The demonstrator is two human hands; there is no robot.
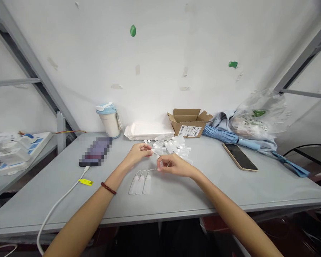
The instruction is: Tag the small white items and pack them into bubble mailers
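Note:
Thumb and fingers of my left hand (pixel 139 153) meet in a pinch at the near edge of a pile of small clear plastic bottles (pixel 173 145). What they hold, if anything, is too small to make out. My right hand (pixel 175 165) is curled just in front of the pile, its thumb and forefinger pinched at the end of a thin white cord (pixel 151 169). Part of a clear piece shows inside its curled fingers. Nearer to me, three clear flat bottles (pixel 140 185) lie side by side, thin cords looping from their tops.
Behind the pile are a stack of white trays (pixel 149 131) and an open cardboard box (pixel 188 128). To the left stand a tumbler (pixel 109 121) and a phone (pixel 96 152) with a white cable (pixel 61 198). On the right lie another phone (pixel 240 157), a blue umbrella (pixel 230 135) and a plastic bag (pixel 256 117).

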